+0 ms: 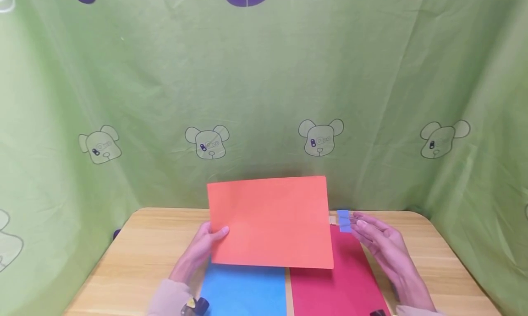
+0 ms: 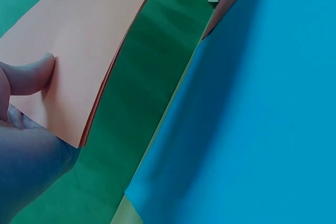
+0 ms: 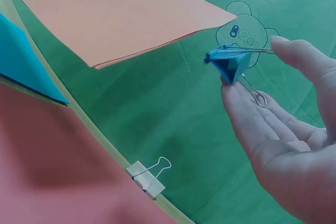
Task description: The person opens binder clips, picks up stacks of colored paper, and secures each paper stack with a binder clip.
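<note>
My left hand (image 1: 202,246) grips the left edge of a thin stack of orange paper sheets (image 1: 270,224), thumb on the front face. The stack is raised and tilted, with its layered edge visible in the left wrist view. Between the thumb and fingers of my right hand (image 1: 385,247) is a blue binder clip (image 3: 230,62), held by its wire handles (image 3: 258,98). The clip is to the right of the orange stack and apart from it.
Blue paper (image 1: 247,291) and dark red paper (image 1: 342,284) lie side by side on the wooden table (image 1: 136,261). A white binder clip (image 3: 146,179) sits at the red paper's far edge. Green curtain (image 1: 264,87) with bear prints surrounds the table.
</note>
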A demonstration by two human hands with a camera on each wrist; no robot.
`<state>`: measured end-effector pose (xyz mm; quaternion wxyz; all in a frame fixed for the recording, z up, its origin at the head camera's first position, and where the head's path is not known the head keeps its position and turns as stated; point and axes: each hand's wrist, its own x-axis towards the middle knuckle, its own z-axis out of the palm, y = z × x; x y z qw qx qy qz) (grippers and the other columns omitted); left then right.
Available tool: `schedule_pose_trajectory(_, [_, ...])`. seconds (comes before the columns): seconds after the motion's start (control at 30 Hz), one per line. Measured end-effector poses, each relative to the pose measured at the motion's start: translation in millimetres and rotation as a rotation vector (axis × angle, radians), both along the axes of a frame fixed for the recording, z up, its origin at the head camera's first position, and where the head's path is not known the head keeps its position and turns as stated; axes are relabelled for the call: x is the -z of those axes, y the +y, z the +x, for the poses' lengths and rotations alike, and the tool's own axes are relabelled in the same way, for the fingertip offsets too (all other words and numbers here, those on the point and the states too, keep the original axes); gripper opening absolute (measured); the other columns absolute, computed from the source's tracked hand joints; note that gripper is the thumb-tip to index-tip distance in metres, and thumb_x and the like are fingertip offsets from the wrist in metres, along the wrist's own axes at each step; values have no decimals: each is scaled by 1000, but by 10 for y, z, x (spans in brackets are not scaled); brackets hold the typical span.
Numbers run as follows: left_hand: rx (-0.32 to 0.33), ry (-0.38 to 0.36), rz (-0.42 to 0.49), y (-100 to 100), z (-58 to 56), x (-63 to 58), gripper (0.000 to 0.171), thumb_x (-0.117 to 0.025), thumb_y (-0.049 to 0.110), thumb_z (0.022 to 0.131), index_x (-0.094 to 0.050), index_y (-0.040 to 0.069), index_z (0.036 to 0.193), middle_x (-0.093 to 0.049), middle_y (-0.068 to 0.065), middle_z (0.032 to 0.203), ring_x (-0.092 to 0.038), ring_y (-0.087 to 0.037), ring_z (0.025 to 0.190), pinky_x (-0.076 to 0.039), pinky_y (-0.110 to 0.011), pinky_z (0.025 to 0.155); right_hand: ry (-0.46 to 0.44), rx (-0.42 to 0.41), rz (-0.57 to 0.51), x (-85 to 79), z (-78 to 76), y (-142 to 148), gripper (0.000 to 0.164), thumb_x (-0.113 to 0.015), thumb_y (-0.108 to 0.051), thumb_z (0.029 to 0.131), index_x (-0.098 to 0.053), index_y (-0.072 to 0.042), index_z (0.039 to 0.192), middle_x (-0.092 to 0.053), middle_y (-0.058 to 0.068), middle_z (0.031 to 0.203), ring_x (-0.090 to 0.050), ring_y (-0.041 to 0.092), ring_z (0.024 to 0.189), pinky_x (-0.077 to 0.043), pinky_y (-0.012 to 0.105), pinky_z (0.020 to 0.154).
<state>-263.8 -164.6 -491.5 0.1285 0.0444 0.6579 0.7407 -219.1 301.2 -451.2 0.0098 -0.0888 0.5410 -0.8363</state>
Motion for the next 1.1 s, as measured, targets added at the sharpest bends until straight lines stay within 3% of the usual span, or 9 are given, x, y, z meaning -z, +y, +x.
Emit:
schedule_pose_trajectory(0.43, [3,1,13,62,-16,70,26,-64,13,101,-61,-3,121,-75,-8,94,-73,-21,87,-60,-38,80,-1,-64,-83,12,-17,13,33,-49,6,104,-67,-6,130,-70,6,130,-67,19,118,-50,32,100])
schedule_pose_trajectory(0.87, [36,-5,36,117,2,94,19,-63,14,101,-63,0,114,-74,-5,90,-73,-18,84,-59,-35,76,-72,-55,-122,25,0,3,30,-51,7,103,-72,-7,118,-73,9,121,-71,20,110,-53,34,97])
schedule_pose_trajectory(1.1, [55,3,15,157,27,96,20,-62,15,103,-62,-1,115,-73,-6,90,-73,-19,84,-59,-35,76,-89,-27,-81,31,2,-12,26,-53,5,104,-72,-7,116,-74,8,119,-72,19,107,-54,34,96])
